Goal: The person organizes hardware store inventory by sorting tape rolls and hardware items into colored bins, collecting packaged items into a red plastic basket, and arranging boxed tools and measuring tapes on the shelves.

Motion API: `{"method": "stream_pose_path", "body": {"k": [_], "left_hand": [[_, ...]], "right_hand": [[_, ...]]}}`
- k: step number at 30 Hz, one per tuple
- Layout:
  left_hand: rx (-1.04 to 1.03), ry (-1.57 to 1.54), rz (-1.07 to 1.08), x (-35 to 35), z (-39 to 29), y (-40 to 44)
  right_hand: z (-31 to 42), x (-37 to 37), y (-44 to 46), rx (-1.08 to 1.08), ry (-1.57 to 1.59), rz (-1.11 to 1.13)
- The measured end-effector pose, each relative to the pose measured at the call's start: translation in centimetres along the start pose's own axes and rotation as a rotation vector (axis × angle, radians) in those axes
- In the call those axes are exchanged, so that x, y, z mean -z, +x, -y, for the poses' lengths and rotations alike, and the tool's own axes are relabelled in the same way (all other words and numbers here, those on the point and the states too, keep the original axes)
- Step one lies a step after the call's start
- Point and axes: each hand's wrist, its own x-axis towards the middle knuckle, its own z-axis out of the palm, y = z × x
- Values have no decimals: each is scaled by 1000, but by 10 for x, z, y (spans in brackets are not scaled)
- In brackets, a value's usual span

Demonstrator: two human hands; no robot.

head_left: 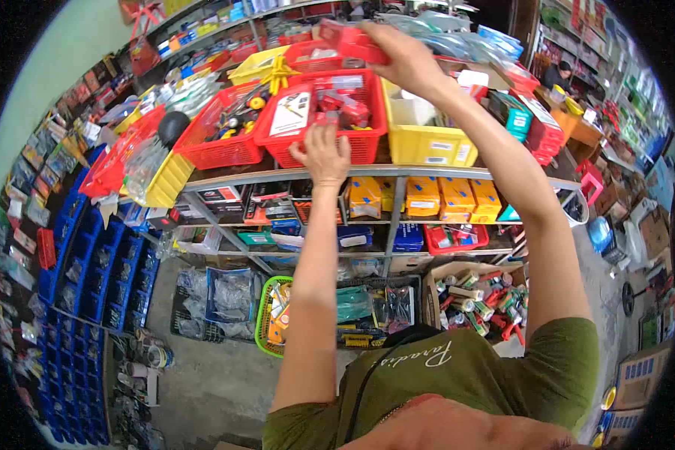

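Note:
My left hand [324, 156] reaches over the front rim of a red plastic basket [281, 148], fingers stretched out and thumb apart. Its fingertips touch a small red box inside. Red boxes [350, 110] and a white printed card [291, 112] lie in that basket. Higher up, my right hand [409, 61] is closed on a red box [350, 41], blurred by motion, above the back baskets. Beside the basket on the right is a yellow bin [431, 142]; to the left, another red basket [214, 146] holds yellow-and-black items.
Orange boxes [455, 199] fill the shelf below. On the floor stand a green basket [261, 341] and a carton of rollers [433, 304]. Blue parts bins [75, 367] rise at left. A person [555, 75] is at the far right near a wooden desk [583, 133].

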Motion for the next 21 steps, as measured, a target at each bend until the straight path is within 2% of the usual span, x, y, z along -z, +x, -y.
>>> {"method": "stream_pose_path", "body": {"k": [4,5,6,10,11,13,15,21], "left_hand": [[16,7,0,27,-7,19],[19,96,-15,27,-1,30],[77,82,91,44,-5,47],[369,255,764,23,56,95],[391,287,833,-1,85,97],[392,278,1017,-8,83,113],[375,453,1131,-15,73,119],[489,380,1136,-27,90,118]], "right_hand": [[-28,115,-80,-90,-3,13],[-35,139,-103,-140,-5,42],[-44,158,-126,-153,-36,38],[-54,210,-215,-302,-12,59],[-50,217,-234,-360,18,83],[-42,221,-265,-338,9,80],[-35,214,-302,-436,61,83],[-26,186,-342,-407,116,201]]}}
